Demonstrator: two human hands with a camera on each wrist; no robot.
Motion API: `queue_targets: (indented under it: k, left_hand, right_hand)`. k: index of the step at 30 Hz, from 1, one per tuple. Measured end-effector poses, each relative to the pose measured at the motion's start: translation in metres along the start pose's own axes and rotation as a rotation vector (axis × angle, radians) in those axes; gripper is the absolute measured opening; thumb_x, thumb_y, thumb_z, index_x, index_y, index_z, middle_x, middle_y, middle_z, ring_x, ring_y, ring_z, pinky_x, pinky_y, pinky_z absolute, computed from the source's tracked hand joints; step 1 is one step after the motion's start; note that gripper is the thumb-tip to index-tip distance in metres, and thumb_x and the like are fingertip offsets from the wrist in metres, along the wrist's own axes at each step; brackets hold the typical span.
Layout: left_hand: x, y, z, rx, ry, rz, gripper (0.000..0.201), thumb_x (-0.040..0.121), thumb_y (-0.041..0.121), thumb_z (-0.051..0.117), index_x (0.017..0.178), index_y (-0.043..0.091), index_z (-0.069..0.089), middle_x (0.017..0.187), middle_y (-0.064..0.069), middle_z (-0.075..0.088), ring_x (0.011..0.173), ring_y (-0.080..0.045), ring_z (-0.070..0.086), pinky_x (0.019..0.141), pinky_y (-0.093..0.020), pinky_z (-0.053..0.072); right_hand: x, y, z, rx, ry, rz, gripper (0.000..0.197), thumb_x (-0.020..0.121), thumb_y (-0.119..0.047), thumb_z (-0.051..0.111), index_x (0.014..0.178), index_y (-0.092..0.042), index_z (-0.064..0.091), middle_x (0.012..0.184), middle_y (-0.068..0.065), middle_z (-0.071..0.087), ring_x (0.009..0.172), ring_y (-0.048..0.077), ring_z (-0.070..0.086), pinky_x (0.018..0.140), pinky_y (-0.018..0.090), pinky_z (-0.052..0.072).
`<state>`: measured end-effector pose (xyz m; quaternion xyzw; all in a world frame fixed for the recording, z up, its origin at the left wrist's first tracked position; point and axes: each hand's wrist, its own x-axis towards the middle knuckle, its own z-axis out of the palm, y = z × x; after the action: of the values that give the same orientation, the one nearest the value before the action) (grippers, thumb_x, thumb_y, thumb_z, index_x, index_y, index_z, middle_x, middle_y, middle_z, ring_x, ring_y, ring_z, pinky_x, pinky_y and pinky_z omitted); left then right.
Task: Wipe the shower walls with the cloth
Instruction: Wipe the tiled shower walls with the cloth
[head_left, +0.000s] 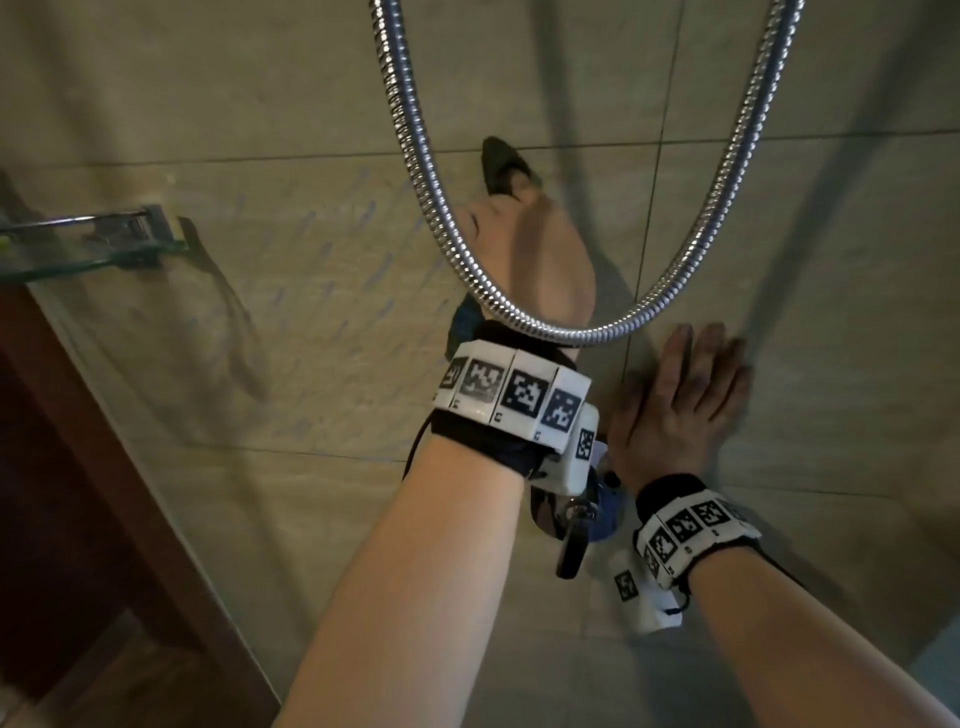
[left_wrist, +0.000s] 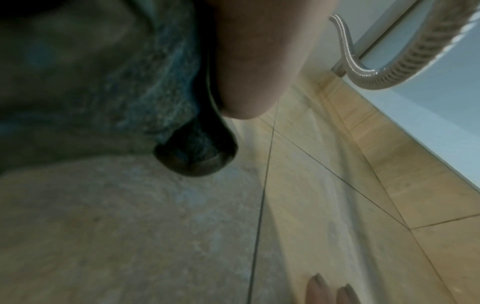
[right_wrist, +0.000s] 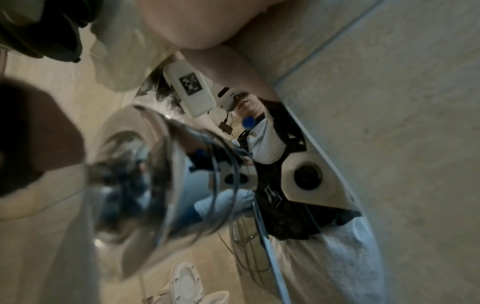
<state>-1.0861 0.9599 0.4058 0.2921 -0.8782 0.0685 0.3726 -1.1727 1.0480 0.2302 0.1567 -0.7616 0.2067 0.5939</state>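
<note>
— From the head camera, what were your hands doing?
— My left hand (head_left: 524, 260) pressed the dark cloth (head_left: 501, 163) against the tiled shower wall (head_left: 291, 322), behind the metal hose (head_left: 415, 171). My right hand (head_left: 680, 400) lay flat on the tiles, fingers straight, holding nothing.
— And at the left wrist?
— The cloth (left_wrist: 145, 88) sat bunched between my palm and the wall (left_wrist: 155, 226).
— The right wrist?
— Only tile (right_wrist: 389, 102) and blur.

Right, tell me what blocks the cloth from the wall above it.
The shower hose loops in front of the left hand, which presses the cloth on the wall. Nothing visible lies on the tiles above.
</note>
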Motion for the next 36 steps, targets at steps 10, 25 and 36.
queue_targets:
  k: [10, 25, 36]
  left_hand:
    - [-0.051, -0.028, 0.051, -0.229, -0.181, -0.079, 0.033, 0.088, 0.024, 0.057, 0.117, 0.007, 0.059, 0.119, -0.016, 0.06, 0.115, -0.033, 0.052, 0.105, -0.044, 0.024]
    - [-0.108, -0.035, 0.055, 0.047, -0.789, -0.039, 0.035, 0.097, 0.028, 0.04, 0.119, 0.008, 0.058, 0.12, -0.008, 0.061, 0.111, -0.027, 0.054, 0.11, -0.047, 0.018]
    - [-0.115, -0.071, 0.021, -0.094, -0.503, -0.199, 0.066, 0.094, 0.033, 0.043, 0.147, 0.001, 0.021, 0.127, -0.013, 0.057, 0.119, -0.031, 0.049, 0.111, -0.046, 0.018]
  right_hand:
    - [0.002, -0.003, -0.001, -0.106, -0.047, 0.007, 0.057, 0.103, -0.034, 0.017, 0.144, 0.005, 0.026, 0.144, 0.033, 0.032, 0.134, 0.046, 0.019, 0.116, 0.048, -0.001]
    - [0.006, -0.015, -0.026, 0.074, -0.184, 0.122, 0.067, 0.091, -0.025, 0.042, 0.147, 0.001, 0.018, 0.151, 0.03, 0.022, 0.139, 0.048, 0.017, 0.115, 0.053, 0.005]
    - [0.031, -0.067, -0.042, 0.4, -0.295, -0.082, 0.062, 0.081, -0.019, 0.039, 0.143, -0.008, 0.038, 0.151, 0.024, 0.028, 0.141, 0.039, 0.017, 0.115, 0.052, 0.005]
